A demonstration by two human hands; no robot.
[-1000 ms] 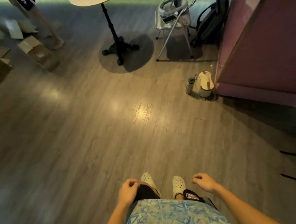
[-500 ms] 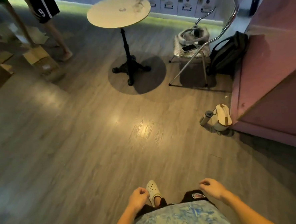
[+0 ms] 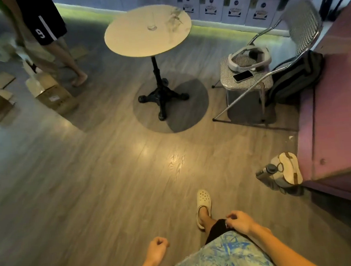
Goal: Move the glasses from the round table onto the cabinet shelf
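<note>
The round table (image 3: 136, 42) stands on a black pedestal ahead of me, in the upper middle of the head view. A clear stemmed glass (image 3: 152, 24) stands near its centre, and faint transparent glassware (image 3: 173, 17) shows toward its far right rim. The purple cabinet (image 3: 333, 110) fills the right edge; its shelf is out of view. My left hand (image 3: 157, 252) hangs low with fingers curled and nothing in it. My right hand (image 3: 238, 221) is curled by my thigh, also holding nothing. Both hands are far from the table.
A metal chair (image 3: 247, 81) with a headset and a phone on its seat stands between table and cabinet, a dark backpack (image 3: 292, 78) behind it. A bottle and bag (image 3: 283, 171) lie by the cabinet's foot. Cardboard boxes (image 3: 51, 93) and another person's legs (image 3: 63, 57) are at left.
The view has tilted up and moved forward, so the table top and its glasses came into view. My right foot has stepped ahead and my left hand has dropped lower.
</note>
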